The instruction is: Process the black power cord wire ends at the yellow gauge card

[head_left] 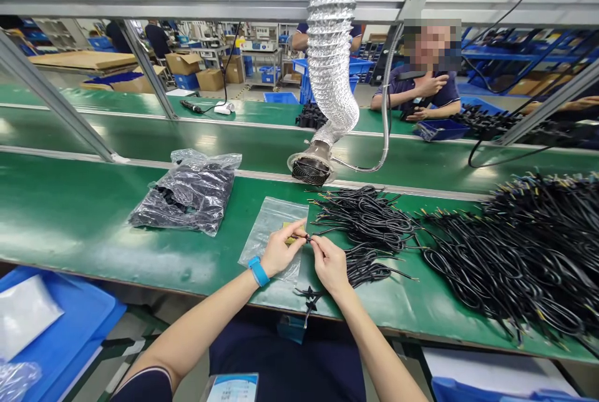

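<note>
My left hand (281,251), with a blue band (258,271) at the wrist, is closed in a pinch. My right hand (331,264) pinches from the other side. Between the fingertips is a small black part (307,239) with what looks like a thin dark wire; its exact kind is too small to tell. Below my left hand lies a clear zip bag (264,227), and a yellow patch (286,231) shows by the fingers. Small black pieces (309,294) on cable ends lie at the table edge near my right wrist.
Bundled black cables (367,218) lie to the right, with a larger pile (524,252) beyond. A clear bag of black parts (187,193) sits left on the green table (70,202). A foil duct (332,46) hangs overhead. A co-worker (423,90) sits opposite.
</note>
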The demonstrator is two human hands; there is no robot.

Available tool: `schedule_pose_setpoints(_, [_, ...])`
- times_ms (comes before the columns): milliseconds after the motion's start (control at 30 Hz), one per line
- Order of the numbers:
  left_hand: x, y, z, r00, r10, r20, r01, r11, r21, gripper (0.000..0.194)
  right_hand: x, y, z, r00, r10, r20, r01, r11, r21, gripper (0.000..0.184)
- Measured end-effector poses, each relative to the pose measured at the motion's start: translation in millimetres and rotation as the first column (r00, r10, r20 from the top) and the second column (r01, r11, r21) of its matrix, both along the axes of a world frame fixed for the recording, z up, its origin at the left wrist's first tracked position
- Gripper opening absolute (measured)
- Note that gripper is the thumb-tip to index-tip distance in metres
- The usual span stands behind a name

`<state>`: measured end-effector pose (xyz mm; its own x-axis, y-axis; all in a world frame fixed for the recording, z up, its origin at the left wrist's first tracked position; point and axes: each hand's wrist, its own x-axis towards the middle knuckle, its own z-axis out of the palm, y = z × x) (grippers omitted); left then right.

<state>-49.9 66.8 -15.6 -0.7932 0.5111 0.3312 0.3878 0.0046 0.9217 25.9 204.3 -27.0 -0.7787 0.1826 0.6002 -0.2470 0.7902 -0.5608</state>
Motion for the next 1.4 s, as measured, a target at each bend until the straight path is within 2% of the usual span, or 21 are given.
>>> schedule_pose_setpoints(333, [0.9,-2.2,-1.1,0.989,-0.007,-0.151,-0.002,0.998,-0.058,0.042,1.4,-0.1,-0.9,1.0,0.001,0.008,-0.002,0.999,0.033,0.029])
schedule_pose_setpoints(600, [1.0,-2.2,9.7,0.976,-0.02,-0.218,0.01,0.999,-0.044,0.046,1.2,-2.6,6.0,1.0,-0.012,-0.029,0.011,1.0,-0.013,0.029])
schedule_pose_setpoints(800, [0.0,-4.2,11.5,0.972,-0.061,-0.227,0.049,0.997,-0.059,0.048,2.4,-5.0,6.6,0.998,-0.022,-0.054,0.018,0.998,-0.065,0.024])
schedule_pose_setpoints(1100, [-2.1,-4.5,6.8,0.971,-0.073,-0.23,0.057,0.995,-0.076,0.051,1.8,-6.5,6.2,0.998,-0.057,0.014,0.058,0.995,-0.076,0.028])
schedule_pose_setpoints(1200, [-4.1,-5.5,7.8,0.968,-0.059,-0.245,0.04,0.996,-0.079,0.05,3.8,-3.6,15.5,0.996,-0.038,0.078,0.041,0.999,-0.029,0.028])
schedule_pose_setpoints(1300, [-4.0,-7.6,12.3,0.966,-0.055,-0.252,0.034,0.996,-0.087,0.049,17.0,8.2,34.0,0.981,-0.002,0.192,-0.01,0.998,0.063,0.027])
schedule_pose_setpoints(1333, [-3.2,-8.5,14.6,0.965,-0.061,-0.254,0.039,0.995,-0.091,0.048,24.6,13.6,40.5,0.972,0.027,0.235,-0.052,0.994,0.101,0.033])
schedule_pose_setpoints(1400, [-0.3,-10.5,19.7,0.959,-0.108,-0.262,0.083,0.991,-0.104,0.047,43.2,23.3,51.1,0.933,0.12,0.34,-0.187,0.967,0.173,0.062])
